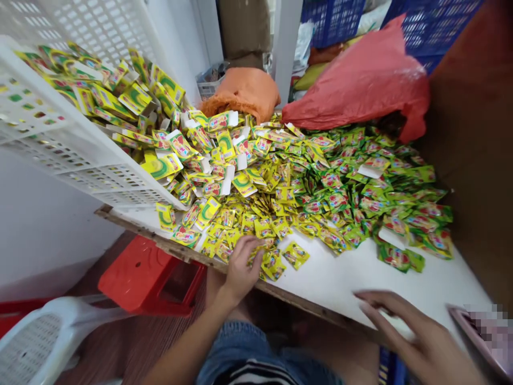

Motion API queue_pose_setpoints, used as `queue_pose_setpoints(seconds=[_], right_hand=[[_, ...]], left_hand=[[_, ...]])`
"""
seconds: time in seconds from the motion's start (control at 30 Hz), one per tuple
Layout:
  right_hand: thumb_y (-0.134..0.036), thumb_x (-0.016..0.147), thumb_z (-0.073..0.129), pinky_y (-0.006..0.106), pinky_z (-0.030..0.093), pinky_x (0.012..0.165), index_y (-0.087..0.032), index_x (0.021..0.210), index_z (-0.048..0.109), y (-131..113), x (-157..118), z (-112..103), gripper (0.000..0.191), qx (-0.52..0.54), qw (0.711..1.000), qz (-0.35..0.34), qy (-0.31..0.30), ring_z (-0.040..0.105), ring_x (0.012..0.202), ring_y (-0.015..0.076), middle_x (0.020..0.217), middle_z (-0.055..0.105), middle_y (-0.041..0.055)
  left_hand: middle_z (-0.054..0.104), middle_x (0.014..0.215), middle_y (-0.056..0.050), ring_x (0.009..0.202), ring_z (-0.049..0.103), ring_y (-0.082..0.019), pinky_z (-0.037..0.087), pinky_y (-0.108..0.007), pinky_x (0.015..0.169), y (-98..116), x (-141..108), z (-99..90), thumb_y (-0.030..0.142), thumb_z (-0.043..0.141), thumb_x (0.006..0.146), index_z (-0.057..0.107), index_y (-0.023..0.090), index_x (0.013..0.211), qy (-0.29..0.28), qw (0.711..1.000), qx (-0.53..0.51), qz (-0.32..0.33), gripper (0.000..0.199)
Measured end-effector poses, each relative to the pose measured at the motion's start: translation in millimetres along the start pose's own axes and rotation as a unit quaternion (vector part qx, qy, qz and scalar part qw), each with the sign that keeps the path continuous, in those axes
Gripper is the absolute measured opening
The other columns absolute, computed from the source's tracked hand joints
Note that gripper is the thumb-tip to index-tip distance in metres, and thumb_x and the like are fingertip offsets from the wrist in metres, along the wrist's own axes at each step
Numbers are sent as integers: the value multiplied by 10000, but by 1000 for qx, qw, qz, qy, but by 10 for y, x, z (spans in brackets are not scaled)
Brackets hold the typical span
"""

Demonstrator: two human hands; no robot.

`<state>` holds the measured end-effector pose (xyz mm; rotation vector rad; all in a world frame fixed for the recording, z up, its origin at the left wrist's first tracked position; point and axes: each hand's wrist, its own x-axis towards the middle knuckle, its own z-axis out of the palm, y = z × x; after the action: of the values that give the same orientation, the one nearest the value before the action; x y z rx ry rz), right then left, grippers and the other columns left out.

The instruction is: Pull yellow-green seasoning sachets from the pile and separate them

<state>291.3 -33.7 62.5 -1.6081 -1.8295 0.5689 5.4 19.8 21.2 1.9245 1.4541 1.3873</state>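
My left hand [242, 267] is at the table's front edge, over small yellow sachets [273, 263]. Its fingers curve loosely, with a gap between thumb and fingertips; they touch or nearly touch the sachets. A single yellow sachet [295, 255] lies just right of it. Over the right part of the white table [320, 278], my right hand [417, 326] is held with thumb and fingers apart and nothing visible in it. Yellow-green small boxes [208, 211], some with open white flaps, spread across the left of the pile. Green sachets [336, 200] are heaped at the right.
A white perforated crate [80, 155] lies tipped at left, spilling boxes. Behind the pile are an orange sack [244, 88] and a red plastic bag [360, 80]. A red stool [136, 272] and a white chair [36, 342] stand lower left. A pink-rimmed object [473, 337] sits at right.
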Motion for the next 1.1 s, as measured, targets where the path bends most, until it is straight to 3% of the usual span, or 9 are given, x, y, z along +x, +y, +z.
queue_pose_setpoints(seconds=[0.13,0.23,0.37,0.47,0.57,0.73,0.83,0.9,1.1], right_hand=[[-425,789,535,287,460,683,-210,864,648,-611,1068,818,254,140,990,14,-13,619,733,194,872,690,62],[-418,779,549,265,422,564,-181,577,613,-1171,1763,1355,318,202,974,75,-64,589,529,172,562,647,53],[-410,815,515,232,363,449,-182,533,550,-1496,2182,1567,365,268,955,97,-81,450,362,105,391,512,-28],[-428,836,446,224,298,390,-191,530,523,-1414,1998,1409,395,312,941,106,-78,371,331,96,345,421,-51],[-492,785,498,214,251,364,-189,519,514,-1284,1382,1123,404,330,932,109,-107,337,318,84,325,375,-65],[-565,817,429,202,251,365,-179,648,566,-988,473,802,443,330,881,75,-329,346,325,79,392,445,-54],[-566,795,461,238,350,495,-186,722,572,-523,512,892,402,171,977,97,-87,482,507,134,576,542,2],[-559,667,608,287,387,597,-180,777,577,-203,645,1044,396,48,991,118,26,542,685,208,750,594,72],[-476,671,598,269,401,536,-199,831,587,342,760,1099,320,59,992,108,15,529,564,173,664,614,14]], left_hand=[[594,1007,-85,1007,547,-196,439,-342,889,74,-118,-94,125,517,830,603,183,1030,-1,1000,14,-7,226],[605,973,-77,966,563,-197,452,-334,858,65,-238,-253,130,513,831,607,185,1008,32,998,40,-31,208],[617,940,-71,920,585,-199,473,-329,819,-13,-354,-460,138,509,831,605,184,980,56,995,65,-44,183],[622,1020,-92,995,578,-217,464,-362,871,-52,-326,-556,149,514,829,562,187,1071,83,991,103,-30,249],[530,1252,-143,1198,462,-264,370,-449,997,13,-175,-548,192,564,803,408,192,1287,89,984,149,34,509],[614,1166,-107,1108,542,-245,367,-413,1004,198,21,-294,248,571,791,533,226,1206,-138,988,7,72,417],[679,968,-102,913,624,-211,477,-325,848,200,-63,-123,258,554,813,617,173,1049,-103,984,-119,-85,259],[684,892,-91,837,636,-197,497,-294,777,176,-146,-57,267,559,816,623,148,1015,-57,970,-164,-171,240],[695,861,-71,807,647,-192,508,-271,755,127,-242,-82,286,632,761,646,140,983,-77,951,-208,-216,266]])
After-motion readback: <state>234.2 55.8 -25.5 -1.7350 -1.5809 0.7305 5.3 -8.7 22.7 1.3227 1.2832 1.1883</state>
